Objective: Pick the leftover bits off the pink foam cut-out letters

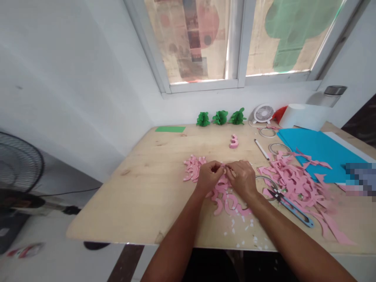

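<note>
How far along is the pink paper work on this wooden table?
Done: three green paper pom-poms stand at the back; one small pink stacked piece lies behind the hands. In hand: left hand and right hand pinch a pink curved paper cut-out. Left: a pile of loose pink cut-outs beside them.

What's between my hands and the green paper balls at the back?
Head view: just one small pink cut-out between the left hand, the right hand and the green paper balls; otherwise bare table.

three green paper pompoms (220,117) sit by a small white fan (263,113) — blue sheet (320,150) and scissors (296,211) lie rightward.
</note>
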Demonstrator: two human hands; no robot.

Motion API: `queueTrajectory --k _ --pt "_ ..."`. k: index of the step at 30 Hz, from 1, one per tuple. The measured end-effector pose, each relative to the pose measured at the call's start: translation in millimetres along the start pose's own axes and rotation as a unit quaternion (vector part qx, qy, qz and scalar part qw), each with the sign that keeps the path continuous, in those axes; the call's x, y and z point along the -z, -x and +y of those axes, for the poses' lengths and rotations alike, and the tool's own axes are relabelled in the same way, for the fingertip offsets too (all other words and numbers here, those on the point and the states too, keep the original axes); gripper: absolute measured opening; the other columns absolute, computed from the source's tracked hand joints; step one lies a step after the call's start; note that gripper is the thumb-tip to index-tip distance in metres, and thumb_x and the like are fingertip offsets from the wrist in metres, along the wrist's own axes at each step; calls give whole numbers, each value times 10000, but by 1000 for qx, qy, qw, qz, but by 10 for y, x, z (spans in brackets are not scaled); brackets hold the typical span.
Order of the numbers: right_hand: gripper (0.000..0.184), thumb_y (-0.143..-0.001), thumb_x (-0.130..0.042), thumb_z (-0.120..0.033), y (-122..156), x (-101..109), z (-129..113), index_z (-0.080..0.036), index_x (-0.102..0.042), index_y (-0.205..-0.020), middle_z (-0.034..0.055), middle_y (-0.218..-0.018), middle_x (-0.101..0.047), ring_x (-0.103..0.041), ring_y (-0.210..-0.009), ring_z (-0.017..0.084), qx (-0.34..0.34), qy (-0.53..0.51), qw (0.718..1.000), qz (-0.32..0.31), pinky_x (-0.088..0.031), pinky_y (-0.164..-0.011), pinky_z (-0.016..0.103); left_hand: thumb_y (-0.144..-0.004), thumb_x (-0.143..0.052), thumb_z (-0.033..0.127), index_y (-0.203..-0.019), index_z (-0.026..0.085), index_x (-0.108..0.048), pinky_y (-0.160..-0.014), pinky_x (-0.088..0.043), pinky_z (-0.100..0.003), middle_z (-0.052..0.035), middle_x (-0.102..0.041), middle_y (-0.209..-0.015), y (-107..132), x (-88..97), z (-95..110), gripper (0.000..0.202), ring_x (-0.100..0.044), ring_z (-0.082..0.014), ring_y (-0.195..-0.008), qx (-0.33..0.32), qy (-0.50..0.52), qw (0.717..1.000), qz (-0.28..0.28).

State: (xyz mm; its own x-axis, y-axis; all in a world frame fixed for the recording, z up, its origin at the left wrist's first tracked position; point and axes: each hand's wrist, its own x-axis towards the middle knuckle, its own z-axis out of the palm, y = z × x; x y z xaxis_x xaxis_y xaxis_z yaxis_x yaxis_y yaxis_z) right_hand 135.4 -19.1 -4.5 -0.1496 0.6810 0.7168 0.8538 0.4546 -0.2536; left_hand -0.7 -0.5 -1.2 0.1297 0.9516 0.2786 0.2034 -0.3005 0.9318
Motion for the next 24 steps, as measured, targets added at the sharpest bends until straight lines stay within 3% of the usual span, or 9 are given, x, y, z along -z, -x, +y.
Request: queueTrajectory --k 9,20,24 --pt "164 -795 -507 -205 8 -22 14 -187 -633 -691 49 -666 -644 -555 -674 186 -73 -82 994 -4 -390 -680 299 -670 -603 273 -626 141 -636 -518 -400 -213 1 -597 -572 -3 3 -10 143 -517 -108 -540 10 13 1000 -5" --pt "153 -730 -521 -273 -6 -57 77 -182 -643 -716 41 -682 -657 -573 -632 181 -247 -227 942 -10 -438 -616 283 -635 -624 254 -617 139 -632 -521 -407 -219 -3 -594 -567 -1 17 41 116 -529 -116 -544 73 115 991 2" --pt "188 -750 -499 -299 -8 -51 108 -181 -616 -663 17 -621 -618 -545 -594 161 -275 -245 930 -12 -421 -589 263 -620 -633 234 -596 137 -629 -567 -425 -230 -8 -604 -571 -6 27 73 100 -550 -121 -571 94 162 982 8"
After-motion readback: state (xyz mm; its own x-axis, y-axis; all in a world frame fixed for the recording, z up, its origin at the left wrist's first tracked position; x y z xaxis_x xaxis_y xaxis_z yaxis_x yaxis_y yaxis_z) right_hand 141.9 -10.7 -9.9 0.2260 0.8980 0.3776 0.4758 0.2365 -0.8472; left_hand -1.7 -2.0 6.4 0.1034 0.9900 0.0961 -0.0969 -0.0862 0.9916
